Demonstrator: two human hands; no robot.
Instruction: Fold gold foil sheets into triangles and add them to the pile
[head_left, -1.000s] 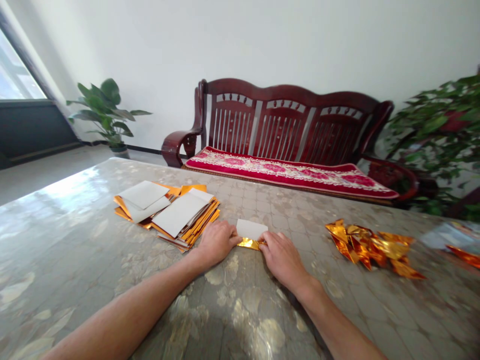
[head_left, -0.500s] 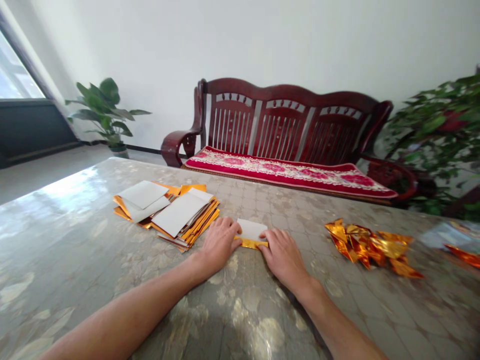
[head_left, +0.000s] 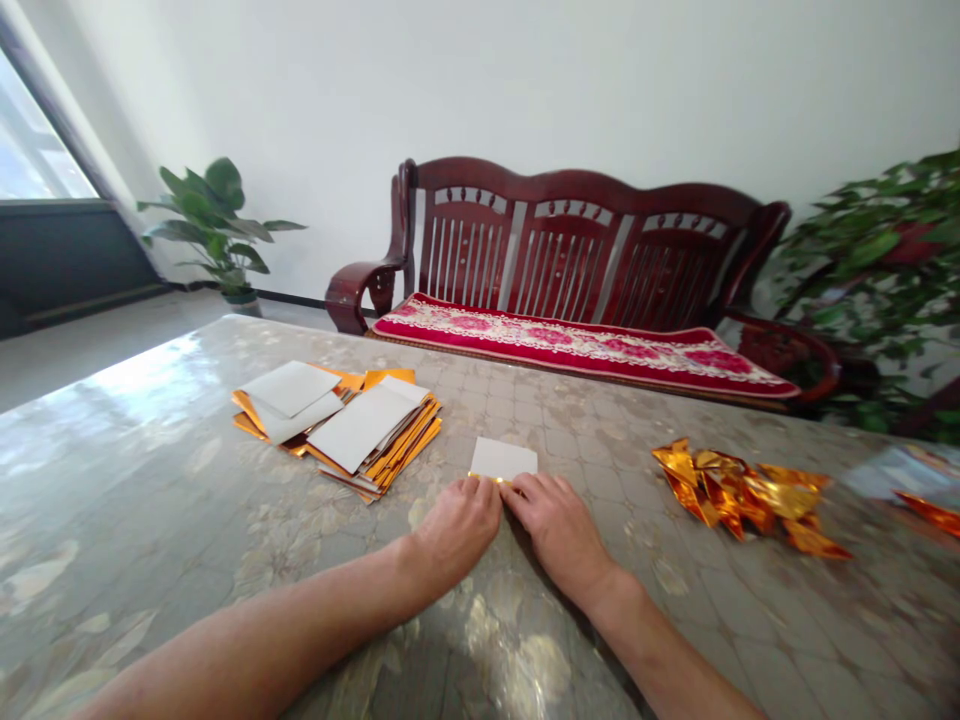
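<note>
A small sheet of gold foil paper (head_left: 504, 458) lies on the table, its white side up and a narrow gold strip folded over along the near edge. My left hand (head_left: 463, 520) is closed, its fingertips pressed on the left part of that folded strip. On the right part, my right hand (head_left: 559, 525) pinches the same edge, its fingers close beside the left ones. The fingers cover most of the gold strip. To the left sits a stack of gold and white paper sheets (head_left: 367, 425). Folded gold foil pieces (head_left: 742, 490) lie in a heap to the right.
The patterned glossy table (head_left: 315, 590) fills the foreground. At its right edge is a clear plastic bag (head_left: 900, 470) beside more orange foil. Behind stand a dark red wooden bench (head_left: 570, 250) with a red floral cushion, and potted plants (head_left: 214, 220) at both sides.
Both hands have moved inward and nearer along the paper's near edge, from its two sides to close together. The gold strip looks narrower and more covered. The view has shifted slightly.
</note>
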